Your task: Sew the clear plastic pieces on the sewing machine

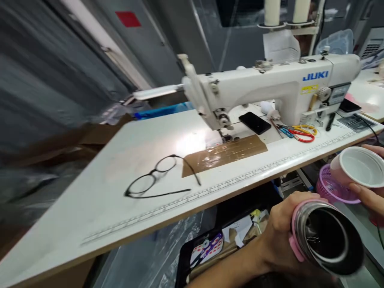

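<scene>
In the head view, my left hand [280, 228] is wrapped round a pink vacuum flask [300, 224] at the lower right. The flask is uncapped and tilted, so its steel neck and dark inside show. Above it, at the right edge, my right hand [370, 198] grips a white cup-shaped lid [361, 168] with a pale pink outside. The lid's white hollow faces up towards me. Flask and lid are apart. Part of my right hand lies beyond the frame.
A white JUKI sewing machine [255, 86] stands on the white table [120, 156]. Black-framed glasses [154, 172], brown taped card [225, 154], a black phone [255, 122] and red-handled scissors [303, 136] lie there. Below the edge are a purple basket [325, 188] and a cluttered drawer [183, 256].
</scene>
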`<move>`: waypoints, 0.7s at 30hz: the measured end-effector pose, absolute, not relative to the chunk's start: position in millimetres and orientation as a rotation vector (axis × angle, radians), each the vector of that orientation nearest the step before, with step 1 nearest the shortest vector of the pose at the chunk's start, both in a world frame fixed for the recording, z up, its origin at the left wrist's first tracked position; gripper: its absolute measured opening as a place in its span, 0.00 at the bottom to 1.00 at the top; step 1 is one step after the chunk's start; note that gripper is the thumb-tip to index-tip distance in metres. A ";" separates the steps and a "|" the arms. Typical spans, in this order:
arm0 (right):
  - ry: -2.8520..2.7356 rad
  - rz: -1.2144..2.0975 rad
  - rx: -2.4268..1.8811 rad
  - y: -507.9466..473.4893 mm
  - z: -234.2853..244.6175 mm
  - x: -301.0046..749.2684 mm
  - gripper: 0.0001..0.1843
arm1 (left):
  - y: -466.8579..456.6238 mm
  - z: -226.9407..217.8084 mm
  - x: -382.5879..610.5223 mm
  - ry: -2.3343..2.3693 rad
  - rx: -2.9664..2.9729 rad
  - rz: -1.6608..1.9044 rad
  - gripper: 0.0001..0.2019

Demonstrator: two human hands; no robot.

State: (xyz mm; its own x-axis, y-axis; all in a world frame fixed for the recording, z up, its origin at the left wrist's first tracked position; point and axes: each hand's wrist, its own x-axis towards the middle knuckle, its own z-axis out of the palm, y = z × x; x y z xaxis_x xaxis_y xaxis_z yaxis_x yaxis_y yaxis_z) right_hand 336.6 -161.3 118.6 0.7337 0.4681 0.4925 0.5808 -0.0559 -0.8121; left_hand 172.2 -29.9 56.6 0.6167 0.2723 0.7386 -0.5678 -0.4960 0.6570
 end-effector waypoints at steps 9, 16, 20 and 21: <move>-1.216 -0.164 -1.899 -191.7 86.5 368.0 0.30 | -40.2 -15.9 229.7 0.271 1.789 0.662 0.31; -1.629 -0.190 -1.912 -188.2 64.7 382.0 0.29 | -43.1 -44.0 237.9 0.452 1.702 0.483 0.31; -1.695 -0.158 -1.918 -184.4 58.7 386.1 0.30 | -43.0 -49.6 237.0 0.475 1.693 0.469 0.30; -1.720 -0.154 -1.927 -183.7 58.8 386.9 0.30 | -42.6 -50.4 236.9 0.480 1.696 0.461 0.31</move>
State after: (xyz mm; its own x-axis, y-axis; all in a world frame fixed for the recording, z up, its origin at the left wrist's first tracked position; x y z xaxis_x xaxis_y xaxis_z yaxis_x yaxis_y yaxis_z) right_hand 386.9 -183.7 58.8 0.1761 0.8846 0.4318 0.9472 -0.0329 -0.3189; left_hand 236.9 -42.6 -50.4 0.8335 0.5512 0.0389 0.0610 -0.1618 0.9849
